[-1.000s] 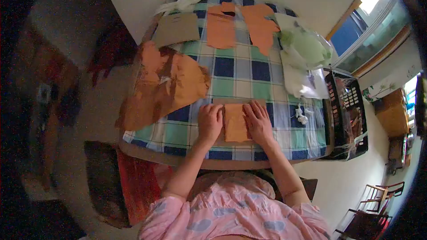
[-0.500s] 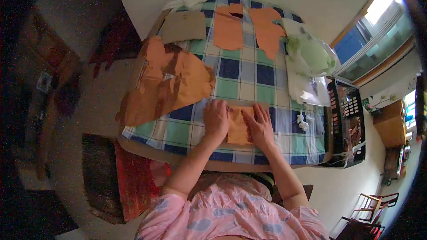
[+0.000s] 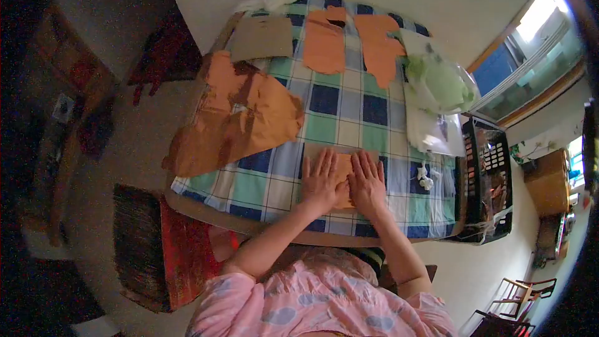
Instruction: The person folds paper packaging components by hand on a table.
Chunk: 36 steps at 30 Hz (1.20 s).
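On the checked tablecloth (image 3: 324, 125), near the table's front edge, lies a small orange sheet (image 3: 344, 168). My left hand (image 3: 322, 181) rests flat on its left side with the fingers stretched out. Flat on its right side lies my right hand (image 3: 367, 181), fingers also extended. Both hands cover most of the sheet, and their thumbs are close together. A brownish piece under the sheet shows a little beyond the fingertips.
A large crumpled orange sheet (image 3: 249, 112) lies at the left. Two orange pieces (image 3: 324, 43) (image 3: 379, 47) and a grey-brown board (image 3: 262, 37) lie farther back. Plastic bags (image 3: 437, 87) are at the right, beside a black crate (image 3: 486, 175).
My left hand has moved right onto the orange sheet, and its bent fingers have straightened. My right hand has flattened with its fingers pointing forward.
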### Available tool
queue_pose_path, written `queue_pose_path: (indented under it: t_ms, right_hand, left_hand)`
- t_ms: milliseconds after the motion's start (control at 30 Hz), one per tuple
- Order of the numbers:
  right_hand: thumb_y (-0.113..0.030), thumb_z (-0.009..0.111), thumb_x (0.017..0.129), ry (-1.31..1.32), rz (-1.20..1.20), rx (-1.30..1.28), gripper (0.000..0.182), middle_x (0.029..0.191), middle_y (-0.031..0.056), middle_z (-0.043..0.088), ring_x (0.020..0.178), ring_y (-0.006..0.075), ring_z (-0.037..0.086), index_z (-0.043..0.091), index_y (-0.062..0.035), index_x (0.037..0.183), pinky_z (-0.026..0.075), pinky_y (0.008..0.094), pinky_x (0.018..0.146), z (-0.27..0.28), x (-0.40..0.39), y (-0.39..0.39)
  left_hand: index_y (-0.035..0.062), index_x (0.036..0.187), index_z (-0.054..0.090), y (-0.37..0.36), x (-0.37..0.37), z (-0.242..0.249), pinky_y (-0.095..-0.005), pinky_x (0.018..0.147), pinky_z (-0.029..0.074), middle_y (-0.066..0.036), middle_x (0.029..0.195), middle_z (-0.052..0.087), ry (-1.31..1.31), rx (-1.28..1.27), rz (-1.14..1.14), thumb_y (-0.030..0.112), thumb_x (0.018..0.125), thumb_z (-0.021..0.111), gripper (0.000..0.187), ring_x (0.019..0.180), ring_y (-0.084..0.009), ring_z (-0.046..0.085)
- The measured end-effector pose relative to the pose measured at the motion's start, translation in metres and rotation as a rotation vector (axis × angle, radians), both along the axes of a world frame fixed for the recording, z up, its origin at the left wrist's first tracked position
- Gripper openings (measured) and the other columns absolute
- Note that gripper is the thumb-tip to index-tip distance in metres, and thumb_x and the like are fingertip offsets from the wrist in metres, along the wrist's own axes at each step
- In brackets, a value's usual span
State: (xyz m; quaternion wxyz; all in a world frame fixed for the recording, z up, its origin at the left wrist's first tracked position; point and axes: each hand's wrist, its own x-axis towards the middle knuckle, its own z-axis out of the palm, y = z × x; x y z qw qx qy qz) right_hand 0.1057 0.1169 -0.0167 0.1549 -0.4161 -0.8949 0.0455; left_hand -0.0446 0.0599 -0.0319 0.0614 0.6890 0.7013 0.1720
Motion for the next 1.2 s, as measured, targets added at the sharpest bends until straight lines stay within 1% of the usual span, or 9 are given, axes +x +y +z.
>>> queue_pose_path:
  t_ms: [167,267,367,467,567,767,800,1000,1200]
  right_hand:
    - [-0.028,0.043,0.095,-0.025,-0.019,-0.026,0.049,0.145,0.0177,0.032,0.137,0.0312,0.026,0.038,-0.0049,0.138,0.017,0.0505,0.11,0.006,0.001,-0.002]
    - [-0.028,0.041,0.095,-0.011,-0.01,-0.025,0.05,0.145,0.0174,0.032,0.137,0.0312,0.025,0.036,-0.0055,0.139,0.016,0.0513,0.111,0.005,0.003,-0.002]
    - [-0.029,0.039,0.095,-0.018,-0.015,-0.047,0.05,0.146,0.0171,0.031,0.137,0.0315,0.024,0.035,-0.0064,0.139,0.016,0.0518,0.11,0.004,0.003,-0.002]
    - [-0.029,0.039,0.095,-0.014,-0.013,-0.036,0.05,0.146,0.0167,0.03,0.137,0.0316,0.024,0.035,-0.0073,0.14,0.016,0.0516,0.11,0.0,0.004,-0.001]
    - [-0.029,0.04,0.095,-0.018,-0.004,-0.032,0.05,0.146,0.0167,0.031,0.137,0.0312,0.024,0.035,-0.0073,0.14,0.016,0.051,0.111,-0.006,0.006,0.003]
    - [-0.011,0.049,0.085,0.355,0.074,-0.063,0.04,0.139,0.016,0.041,0.13,0.0356,0.035,0.053,-0.0095,0.125,0.022,0.051,0.108,-0.002,0.02,-0.006]
    - [-0.007,0.051,0.081,0.49,0.121,-0.072,0.039,0.137,0.0156,0.043,0.128,0.0361,0.037,0.058,-0.0098,0.12,0.024,0.051,0.107,-0.002,0.026,-0.007]
    - [0.0,0.053,0.065,0.233,0.175,-0.092,0.038,0.133,0.0138,0.046,0.123,0.0331,0.042,0.069,-0.0097,0.099,0.025,0.0532,0.106,0.024,0.068,-0.066]
    - [-0.002,0.053,0.064,0.171,0.1,-0.064,0.045,0.143,0.0127,0.035,0.13,0.0359,0.035,0.066,-0.0108,0.106,0.018,0.0568,0.108,0.018,0.068,-0.072]
  left_hand:
    - [0.004,0.144,0.025,-0.011,-0.026,-0.004,-0.0615,0.108,0.006,-0.012,0.151,0.022,0.014,0.023,-0.004,0.043,0.091,0.046,0.069,0.14,-0.0214,0.018]
    - [0.0033,0.139,0.036,-0.01,-0.048,0.005,-0.0564,0.11,0.014,-0.014,0.146,0.031,0.1,-0.001,0.039,0.037,0.091,0.048,0.059,0.137,-0.0219,0.026]
    - [0.0021,0.133,0.043,0.006,-0.079,0.019,-0.0494,0.109,0.023,-0.015,0.141,0.039,-0.329,-0.111,0.019,0.03,0.09,0.049,0.051,0.133,-0.0262,0.034]
    - [0.0001,0.131,0.044,0.008,-0.047,0.041,-0.0438,0.108,0.028,-0.016,0.14,0.04,-0.239,-0.077,-0.229,0.026,0.089,0.051,0.05,0.131,-0.0304,0.036]
    - [-0.0016,0.133,0.041,0.007,-0.018,0.007,-0.0447,0.11,0.024,-0.017,0.143,0.036,-0.003,0.224,-0.452,0.036,0.089,0.051,0.06,0.133,-0.032,0.032]
    - [-0.0011,0.141,0.028,-0.002,-0.014,0.001,-0.0442,0.112,0.017,-0.019,0.148,0.026,-0.009,0.161,-0.452,0.059,0.084,0.047,0.085,0.138,-0.0311,0.021]
    - [-0.0008,0.141,0.027,0.001,-0.015,0.004,-0.0444,0.112,0.017,-0.019,0.148,0.025,0.019,0.113,-0.456,0.06,0.083,0.047,0.087,0.138,-0.0315,0.021]
    - [0.0039,0.143,0.025,-0.002,-0.014,-0.003,-0.0485,0.113,0.012,-0.018,0.149,0.023,-0.11,0.099,-0.464,0.06,0.072,0.064,0.098,0.139,-0.0327,0.018]
    - [0.0051,0.141,0.026,-0.005,-0.019,0.016,-0.0476,0.113,0.014,-0.018,0.149,0.021,-0.168,0.057,-0.487,0.053,0.068,0.071,0.098,0.14,-0.0326,0.018]
